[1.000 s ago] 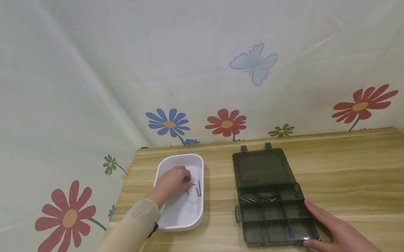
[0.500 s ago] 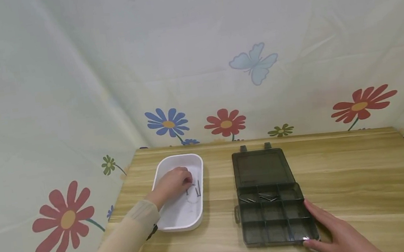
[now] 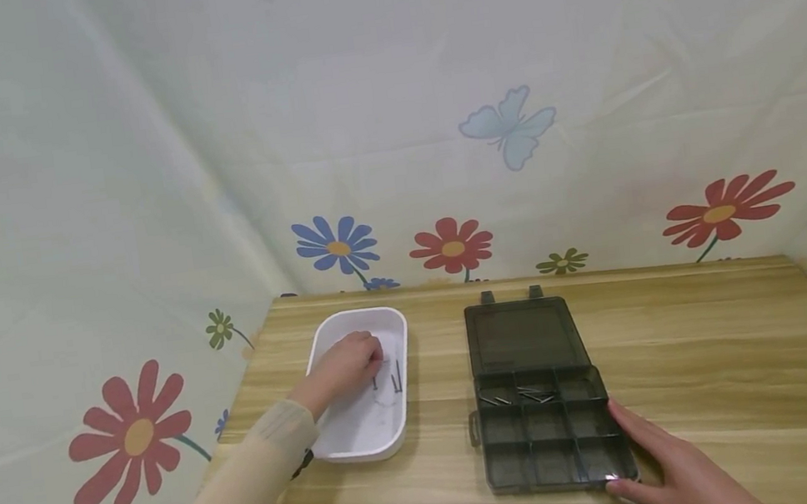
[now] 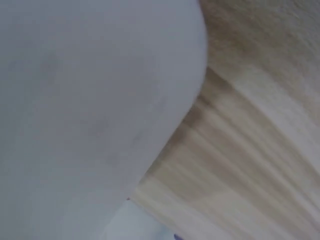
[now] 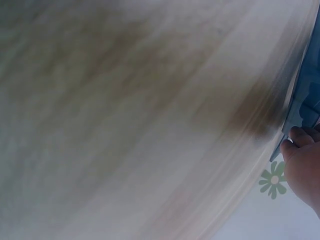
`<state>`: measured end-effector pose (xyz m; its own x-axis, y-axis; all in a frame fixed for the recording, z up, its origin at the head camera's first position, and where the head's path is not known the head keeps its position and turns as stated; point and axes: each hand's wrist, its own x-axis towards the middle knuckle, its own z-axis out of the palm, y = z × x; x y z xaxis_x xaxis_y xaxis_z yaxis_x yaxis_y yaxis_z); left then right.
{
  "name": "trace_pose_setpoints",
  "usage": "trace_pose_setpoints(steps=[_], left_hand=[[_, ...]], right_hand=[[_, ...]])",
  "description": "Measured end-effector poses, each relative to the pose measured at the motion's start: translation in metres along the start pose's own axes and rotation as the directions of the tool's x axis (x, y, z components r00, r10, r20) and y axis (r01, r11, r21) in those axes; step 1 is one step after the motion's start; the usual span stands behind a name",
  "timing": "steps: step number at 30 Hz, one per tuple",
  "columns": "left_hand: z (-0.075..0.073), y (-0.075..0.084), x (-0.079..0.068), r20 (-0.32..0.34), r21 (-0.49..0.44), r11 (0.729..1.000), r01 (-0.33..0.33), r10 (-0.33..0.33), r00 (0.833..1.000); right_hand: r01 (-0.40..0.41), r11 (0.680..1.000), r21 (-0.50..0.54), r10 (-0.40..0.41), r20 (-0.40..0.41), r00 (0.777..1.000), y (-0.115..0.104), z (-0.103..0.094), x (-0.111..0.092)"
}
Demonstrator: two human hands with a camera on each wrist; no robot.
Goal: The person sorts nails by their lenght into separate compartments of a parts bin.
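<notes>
My left hand (image 3: 345, 364) reaches into a white tray (image 3: 324, 455), fingers curled and fingertips low near its right wall. Beside them lie several thin, dark metal pieces like nails or screws (image 3: 395, 377). I cannot tell whether the fingertips pinch one. In the left wrist view the tray (image 4: 100, 100) fills much of the picture and the hand is hidden. My right hand (image 3: 675, 462) grips a dark see-through compartment box (image 3: 508, 491) by its near right corner, thumb at the front edge, fingers along the side. That hand (image 5: 305, 165) also shows at the right wrist view's edge.
The box's lid (image 3: 523, 336) lies folded back, away from me. More thin metal pieces (image 3: 495, 399) lie in two of its far compartments. The wooden table (image 3: 725, 347) meets a flower-printed cloth (image 3: 586, 137) at the back and left.
My left hand stays in the tray, its fingertips shifting only slightly; the short metal piece at them shows less now. The right hand and box hold still.
</notes>
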<state>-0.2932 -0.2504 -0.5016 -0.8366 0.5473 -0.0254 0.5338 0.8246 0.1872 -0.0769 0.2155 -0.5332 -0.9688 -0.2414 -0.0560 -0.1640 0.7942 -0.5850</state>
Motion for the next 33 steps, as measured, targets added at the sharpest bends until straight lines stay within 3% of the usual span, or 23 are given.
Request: trace_pose_setpoints(steps=[7,14,18,22,33], left_hand=[[-0.032,0.022,0.001,-0.066,-0.028,0.998,-0.063,0.061,0.996],[-0.055,0.062,0.006,-0.122,-0.013,0.969,-0.245,0.242,0.963],[-0.058,0.084,0.009,-0.107,-0.024,0.953,-0.302,0.297,0.949],[-0.058,0.103,0.013,-0.076,-0.04,0.949,-0.313,0.31,0.948],[-0.048,0.138,0.021,-0.04,-0.021,0.934,-0.355,0.354,0.934]], right_hand=[[0.073,0.996,-0.05,-0.077,-0.084,0.994,0.004,0.001,-0.004],[0.028,1.0,-0.014,-0.028,-0.014,0.999,0.002,-0.002,-0.001],[0.006,1.0,0.014,-0.006,0.016,1.0,0.003,-0.003,0.0],[0.025,1.0,0.003,-0.025,0.006,1.0,0.004,-0.001,-0.001],[0.048,0.999,-0.017,-0.048,-0.017,0.999,0.003,0.002,0.0]])
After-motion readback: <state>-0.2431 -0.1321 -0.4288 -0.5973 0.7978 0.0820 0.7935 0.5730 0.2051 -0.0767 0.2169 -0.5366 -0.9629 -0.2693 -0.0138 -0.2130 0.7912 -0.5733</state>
